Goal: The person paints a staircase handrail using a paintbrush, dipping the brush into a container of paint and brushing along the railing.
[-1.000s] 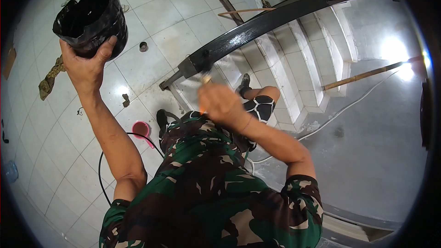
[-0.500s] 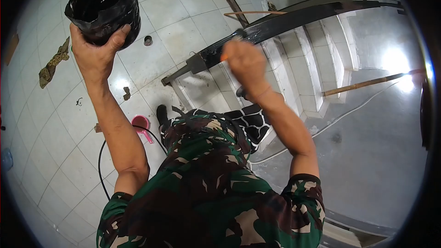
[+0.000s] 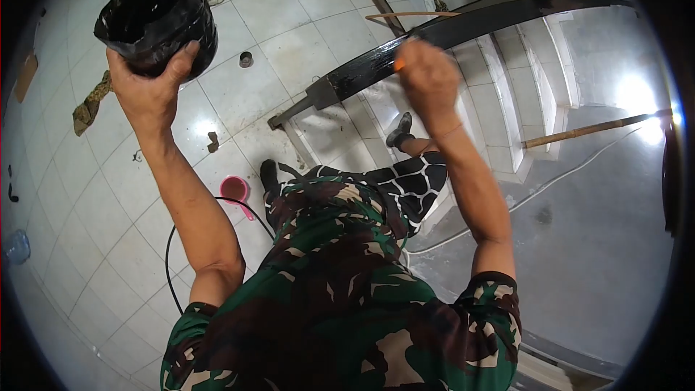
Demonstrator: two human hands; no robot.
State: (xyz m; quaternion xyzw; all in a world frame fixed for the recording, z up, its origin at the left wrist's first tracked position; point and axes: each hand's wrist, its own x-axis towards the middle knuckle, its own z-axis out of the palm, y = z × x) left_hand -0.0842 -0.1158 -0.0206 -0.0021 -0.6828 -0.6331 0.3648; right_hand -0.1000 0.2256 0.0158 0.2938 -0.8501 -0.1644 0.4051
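Observation:
My left hand (image 3: 147, 98) is wrapped round the lower part of a cut-open container (image 3: 163, 43), coated in black paint and with a ragged rim, held up at the upper left. My right hand (image 3: 432, 83) is closed on a paintbrush whose orange handle (image 3: 399, 64) shows just beside the fingers. Its bristles are hidden behind the hand. Right beneath this hand runs a wide black handrail (image 3: 362, 72), glossy and wet-looking along its lower stretch. Whether the brush touches the rail I cannot tell.
White tiled steps (image 3: 499, 87) descend beside the rail. A bamboo pole (image 3: 572, 129) and a pale cable (image 3: 579, 165) lie at the right. On the tiled floor are a pink dipper (image 3: 234, 189), a small can (image 3: 246, 59), a camouflage cloth (image 3: 88, 112) and a black hose (image 3: 169, 268).
My right hand has moved right along the rail with the paintbrush. The container stays in my left hand, and the whole view has shifted slightly, showing more of my right foot.

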